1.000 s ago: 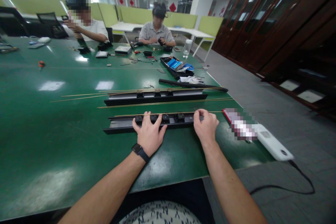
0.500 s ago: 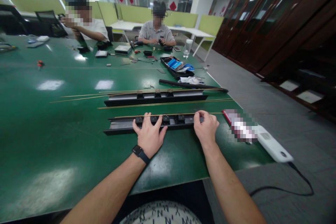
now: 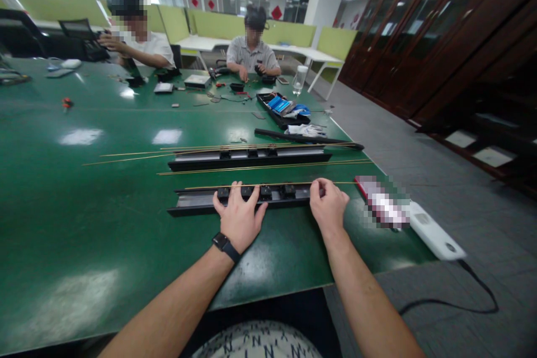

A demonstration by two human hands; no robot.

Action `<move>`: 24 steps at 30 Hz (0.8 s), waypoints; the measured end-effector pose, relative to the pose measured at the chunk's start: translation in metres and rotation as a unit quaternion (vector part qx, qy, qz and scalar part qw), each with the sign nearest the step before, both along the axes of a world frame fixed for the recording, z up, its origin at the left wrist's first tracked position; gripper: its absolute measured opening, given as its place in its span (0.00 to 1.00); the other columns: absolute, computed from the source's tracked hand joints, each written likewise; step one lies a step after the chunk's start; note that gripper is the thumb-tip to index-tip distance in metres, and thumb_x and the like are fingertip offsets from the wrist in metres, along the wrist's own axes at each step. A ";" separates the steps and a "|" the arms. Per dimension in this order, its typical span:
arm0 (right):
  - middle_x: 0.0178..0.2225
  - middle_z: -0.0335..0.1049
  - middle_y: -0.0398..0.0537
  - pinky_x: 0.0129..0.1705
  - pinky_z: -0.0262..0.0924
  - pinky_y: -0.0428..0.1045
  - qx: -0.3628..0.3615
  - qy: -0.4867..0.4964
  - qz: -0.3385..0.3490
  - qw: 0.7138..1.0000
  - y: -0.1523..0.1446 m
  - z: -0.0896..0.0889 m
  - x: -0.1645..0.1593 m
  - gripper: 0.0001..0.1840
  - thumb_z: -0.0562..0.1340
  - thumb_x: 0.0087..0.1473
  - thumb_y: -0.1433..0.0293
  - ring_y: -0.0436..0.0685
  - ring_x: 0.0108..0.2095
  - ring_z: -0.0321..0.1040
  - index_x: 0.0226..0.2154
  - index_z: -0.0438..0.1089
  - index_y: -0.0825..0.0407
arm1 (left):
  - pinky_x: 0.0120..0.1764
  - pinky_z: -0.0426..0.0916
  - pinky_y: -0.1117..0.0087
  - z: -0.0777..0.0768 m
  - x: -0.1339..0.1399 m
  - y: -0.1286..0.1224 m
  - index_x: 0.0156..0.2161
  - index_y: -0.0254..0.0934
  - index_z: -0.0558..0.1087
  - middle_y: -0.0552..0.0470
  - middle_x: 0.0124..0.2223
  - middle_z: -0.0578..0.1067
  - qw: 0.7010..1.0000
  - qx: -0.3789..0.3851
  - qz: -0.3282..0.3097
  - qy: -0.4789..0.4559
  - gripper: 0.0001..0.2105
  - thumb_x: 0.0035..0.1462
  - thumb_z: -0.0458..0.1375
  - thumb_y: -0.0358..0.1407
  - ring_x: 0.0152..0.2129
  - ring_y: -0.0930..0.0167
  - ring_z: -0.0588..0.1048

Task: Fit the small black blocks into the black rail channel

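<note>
Across the green table lies a long black channel (image 3: 188,211) with a grey inner floor and several black blocks (image 3: 288,191) inside. Spread over its middle, my left hand (image 3: 240,218) rests its fingertips on the blocks and the far wall, with the thumb by the near wall. At the channel's right end, my right hand (image 3: 329,204) pinches a thin brass-coloured rod (image 3: 279,184) between thumb and forefinger. This rod runs along the far wall and sticks out to the right. What the right fingertips touch beneath the rod is hidden.
Beyond lies a second black channel (image 3: 247,162), with loose thin rods (image 3: 201,171) near it. A black bar (image 3: 310,139) and a tray of blue items (image 3: 272,114) are farther back. On the right are a phone (image 3: 380,198) and a white corded device (image 3: 436,232). Two people sit opposite.
My hands keep nearly the same place on the channel and rod. Across the table, the middle person's hand has moved down to the tabletop. The view has shifted slightly.
</note>
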State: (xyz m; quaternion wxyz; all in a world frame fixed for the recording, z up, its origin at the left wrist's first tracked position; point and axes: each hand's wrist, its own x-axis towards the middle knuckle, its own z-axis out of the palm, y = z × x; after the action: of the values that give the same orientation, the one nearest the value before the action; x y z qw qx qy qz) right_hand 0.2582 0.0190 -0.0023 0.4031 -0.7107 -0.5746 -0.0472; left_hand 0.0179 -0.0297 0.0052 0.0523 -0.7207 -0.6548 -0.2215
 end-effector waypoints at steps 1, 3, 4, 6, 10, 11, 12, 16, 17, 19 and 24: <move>0.37 0.80 0.52 0.53 0.52 0.56 0.001 0.001 0.001 1.000 0.000 0.000 0.000 0.20 0.54 0.64 0.57 0.61 0.41 0.72 0.41 0.77 0.51 | 0.65 0.45 0.30 0.000 0.000 0.000 0.65 0.48 0.72 0.29 0.68 0.67 1.000 0.000 0.000 -0.001 0.23 0.70 0.53 0.48 0.69 0.50 0.62; 0.37 0.81 0.52 0.54 0.52 0.57 0.002 0.002 0.001 1.000 0.000 0.000 0.000 0.20 0.54 0.64 0.56 0.61 0.41 0.73 0.41 0.77 0.50 | 0.65 0.45 0.30 0.000 0.000 0.000 0.65 0.48 0.73 0.29 0.68 0.68 1.000 0.000 -0.001 -0.002 0.23 0.70 0.53 0.49 0.69 0.50 0.63; 0.37 0.81 0.52 0.54 0.52 0.57 0.002 0.002 0.001 1.000 0.000 0.001 0.000 0.20 0.54 0.64 0.56 0.61 0.41 0.73 0.40 0.77 0.50 | 0.65 0.45 0.30 0.000 0.000 0.000 0.65 0.48 0.73 0.29 0.68 0.68 1.000 0.000 -0.001 -0.002 0.23 0.70 0.53 0.49 0.69 0.50 0.63; 0.36 0.81 0.51 0.54 0.52 0.57 0.002 0.004 0.000 1.000 -0.001 0.001 0.000 0.20 0.54 0.64 0.56 0.61 0.41 0.73 0.40 0.77 0.50 | 0.65 0.45 0.30 0.000 -0.001 0.000 0.65 0.48 0.73 0.29 0.68 0.67 1.000 -0.001 0.000 -0.003 0.23 0.70 0.53 0.49 0.69 0.50 0.62; 0.36 0.81 0.51 0.53 0.54 0.56 0.008 0.004 0.001 1.000 -0.001 0.001 0.000 0.20 0.54 0.64 0.57 0.60 0.39 0.74 0.39 0.77 0.51 | 0.65 0.45 0.30 0.001 -0.001 -0.002 0.65 0.48 0.73 0.29 0.68 0.68 1.000 0.000 -0.001 -0.004 0.23 0.70 0.54 0.49 0.69 0.50 0.62; 0.36 0.81 0.52 0.53 0.55 0.56 0.011 0.003 0.003 1.000 0.000 0.001 0.000 0.21 0.54 0.64 0.57 0.60 0.39 0.74 0.39 0.77 0.51 | 0.65 0.45 0.31 0.001 -0.001 -0.002 0.65 0.48 0.73 0.29 0.68 0.68 1.000 0.000 -0.001 -0.005 0.23 0.70 0.54 0.48 0.69 0.50 0.62; 0.36 0.81 0.52 0.52 0.55 0.56 0.013 0.002 0.005 1.000 0.000 0.001 0.000 0.21 0.53 0.64 0.57 0.60 0.38 0.74 0.39 0.77 0.51 | 0.65 0.45 0.31 0.002 -0.001 -0.002 0.65 0.48 0.73 0.29 0.68 0.68 1.000 0.001 -0.001 -0.006 0.23 0.70 0.54 0.49 0.69 0.50 0.62; 0.36 0.81 0.52 0.51 0.57 0.55 0.019 -0.003 0.008 1.000 0.000 0.001 0.001 0.21 0.53 0.65 0.57 0.60 0.38 0.74 0.38 0.76 0.51 | 0.65 0.45 0.31 0.002 -0.001 -0.003 0.65 0.48 0.73 0.30 0.68 0.68 1.000 -0.001 0.003 -0.004 0.23 0.69 0.54 0.49 0.69 0.50 0.62; 0.36 0.81 0.52 0.51 0.57 0.55 0.018 -0.005 0.008 1.000 0.000 0.001 0.001 0.21 0.53 0.65 0.57 0.60 0.38 0.74 0.38 0.76 0.51 | 0.65 0.45 0.31 0.002 0.000 -0.003 0.65 0.48 0.73 0.30 0.68 0.68 1.000 -0.002 0.005 -0.003 0.23 0.69 0.54 0.49 0.69 0.50 0.62; 0.36 0.81 0.52 0.51 0.57 0.55 0.014 -0.006 0.008 1.000 0.000 0.001 0.001 0.21 0.53 0.65 0.57 0.60 0.38 0.74 0.38 0.76 0.51 | 0.65 0.45 0.31 0.002 0.000 -0.003 0.65 0.48 0.73 0.30 0.68 0.68 1.000 -0.001 0.006 -0.004 0.23 0.69 0.54 0.49 0.69 0.50 0.62; 0.36 0.81 0.53 0.51 0.58 0.55 0.018 0.003 0.008 1.000 0.001 0.002 0.000 0.20 0.54 0.65 0.57 0.60 0.38 0.74 0.38 0.76 0.51 | 0.65 0.44 0.30 0.002 0.000 -0.003 0.65 0.47 0.73 0.29 0.68 0.68 1.000 0.006 0.004 -0.006 0.23 0.69 0.54 0.49 0.69 0.51 0.62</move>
State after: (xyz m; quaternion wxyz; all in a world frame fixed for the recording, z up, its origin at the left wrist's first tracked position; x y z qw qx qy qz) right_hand 0.2587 0.0202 -0.0008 0.4178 -0.6988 -0.5783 -0.0522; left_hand 0.0176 -0.0327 0.0073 0.0532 -0.7160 -0.6570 -0.2298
